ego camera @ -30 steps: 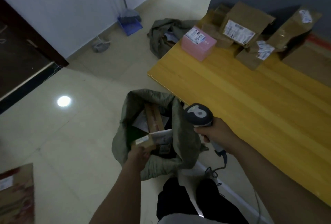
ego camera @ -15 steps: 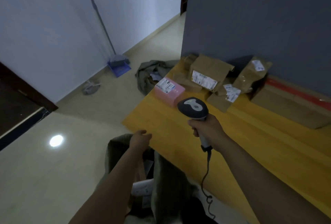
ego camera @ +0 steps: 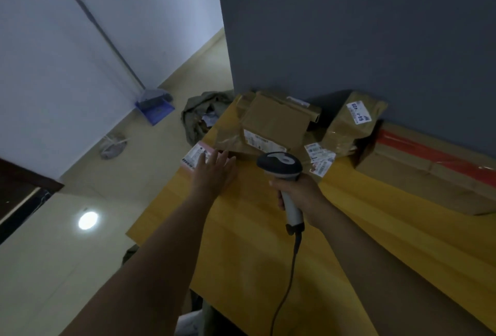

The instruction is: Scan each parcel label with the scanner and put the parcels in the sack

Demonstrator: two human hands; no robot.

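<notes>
On the yellow wooden table (ego camera: 241, 241) a small pink parcel (ego camera: 194, 157) with a white label lies near the far left edge. My left hand (ego camera: 214, 174) reaches over it with fingers spread, covering most of it; I cannot tell if it touches. My right hand (ego camera: 300, 193) grips the handle of the grey and black scanner (ego camera: 280, 165), its cable hanging down. Brown parcels (ego camera: 271, 126) with labels are piled against the grey wall. The sack near my feet is almost out of view at the bottom edge.
A large flat carton with red tape (ego camera: 429, 172) lies at the right of the table. A second green sack (ego camera: 204, 115) sits on the floor beyond the table. A broom and blue dustpan (ego camera: 154, 107) lean at the white wall.
My left hand left the sack, rose and stretched out over the pink parcel. My view lifted from the sack to the table. The scanner moved forward with my right hand.
</notes>
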